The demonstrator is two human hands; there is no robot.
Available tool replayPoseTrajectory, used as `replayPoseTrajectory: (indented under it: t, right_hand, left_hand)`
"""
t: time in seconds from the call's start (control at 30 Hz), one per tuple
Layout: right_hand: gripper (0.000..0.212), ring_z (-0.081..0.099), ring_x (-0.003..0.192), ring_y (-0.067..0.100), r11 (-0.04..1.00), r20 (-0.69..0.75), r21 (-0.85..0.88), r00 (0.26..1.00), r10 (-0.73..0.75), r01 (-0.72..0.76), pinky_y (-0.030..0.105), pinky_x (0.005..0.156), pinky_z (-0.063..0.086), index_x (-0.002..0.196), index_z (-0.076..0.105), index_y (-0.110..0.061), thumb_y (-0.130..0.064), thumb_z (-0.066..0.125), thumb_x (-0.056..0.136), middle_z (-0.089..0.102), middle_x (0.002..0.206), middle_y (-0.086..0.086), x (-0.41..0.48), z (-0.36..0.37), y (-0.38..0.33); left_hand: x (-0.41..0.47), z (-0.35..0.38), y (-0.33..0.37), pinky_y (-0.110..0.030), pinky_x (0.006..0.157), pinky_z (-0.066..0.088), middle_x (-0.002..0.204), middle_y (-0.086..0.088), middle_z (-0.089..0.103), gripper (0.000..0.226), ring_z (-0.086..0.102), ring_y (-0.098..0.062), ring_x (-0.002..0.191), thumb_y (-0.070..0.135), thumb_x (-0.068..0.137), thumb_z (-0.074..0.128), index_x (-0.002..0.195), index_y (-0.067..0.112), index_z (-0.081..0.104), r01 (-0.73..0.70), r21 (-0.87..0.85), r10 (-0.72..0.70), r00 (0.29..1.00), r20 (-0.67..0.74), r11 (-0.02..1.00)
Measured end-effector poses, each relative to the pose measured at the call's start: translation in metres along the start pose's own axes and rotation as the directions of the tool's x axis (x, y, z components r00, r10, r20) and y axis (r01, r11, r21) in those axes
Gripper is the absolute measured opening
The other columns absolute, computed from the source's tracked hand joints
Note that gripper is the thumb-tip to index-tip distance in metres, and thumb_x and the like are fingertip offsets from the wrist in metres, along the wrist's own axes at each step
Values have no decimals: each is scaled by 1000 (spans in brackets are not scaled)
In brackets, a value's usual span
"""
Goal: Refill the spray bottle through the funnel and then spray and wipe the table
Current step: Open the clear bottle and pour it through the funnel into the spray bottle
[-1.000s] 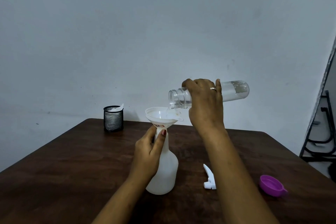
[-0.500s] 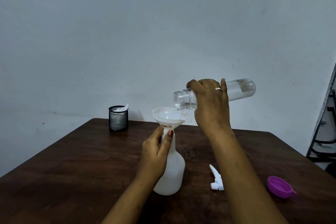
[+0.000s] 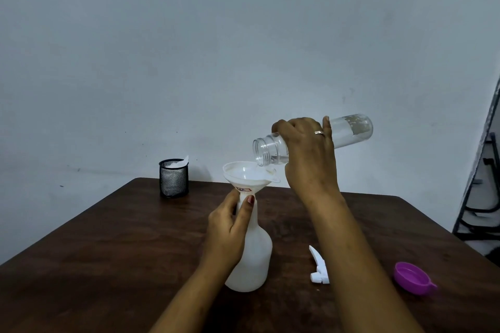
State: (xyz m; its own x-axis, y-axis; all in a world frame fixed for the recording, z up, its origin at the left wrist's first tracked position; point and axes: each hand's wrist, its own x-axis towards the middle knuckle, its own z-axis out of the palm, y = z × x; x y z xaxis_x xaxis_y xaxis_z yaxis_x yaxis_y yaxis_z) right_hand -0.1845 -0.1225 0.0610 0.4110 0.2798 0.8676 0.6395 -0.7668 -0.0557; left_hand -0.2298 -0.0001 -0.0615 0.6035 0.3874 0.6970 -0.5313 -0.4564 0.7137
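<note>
Head view: the white spray bottle (image 3: pixel 257 259) stands upright near the middle of the table (image 3: pixel 108 251), a white funnel (image 3: pixel 247 174) seated in its neck; the left hand (image 3: pixel 230 227) curls fingers and thumb round that neck just below the funnel; the right hand (image 3: pixel 308 154) grips a clear bottle (image 3: pixel 349 130) round its middle, fingers wrapped over the top; that bottle's long axis runs nearly level, base toward the right edge and slightly higher, open mouth just above the funnel's right rim, a little water at the mouth; raising the base further should empty it; the spray bottle looks cloudy, fill level unclear; its trigger head (image 3: pixel 319 277) lies loose toward the right edge, near a purple cap (image 3: pixel 411 277)
</note>
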Motion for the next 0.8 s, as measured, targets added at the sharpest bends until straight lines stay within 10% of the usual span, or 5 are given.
replayPoseTrajectory:
  t: [0.63, 0.8]
  right_hand:
    - [44, 55, 110, 26, 993, -51, 30, 992, -112, 114, 39, 115, 7, 101, 65, -18, 9, 66, 66, 62, 99, 3, -1, 11, -7]
    - [42, 55, 110, 24, 991, -88, 26, 988, -125, 127, 40, 115, 12, 98, 65, -20, 8, 67, 67, 62, 97, 0, -1, 15, -7]
  left_hand:
    - [4, -8, -1, -15, 63, 45, 80, 7, 65, 31, 61, -6, 74, 53, 85, 42, 87, 30, 62, -5, 39, 6, 1000, -11, 999]
    - [3, -8, -4, -32, 65, 48, 76, -2, 66, 39, 62, -15, 73, 53, 86, 42, 87, 20, 64, -3, 42, 4, 1000, -16, 999]
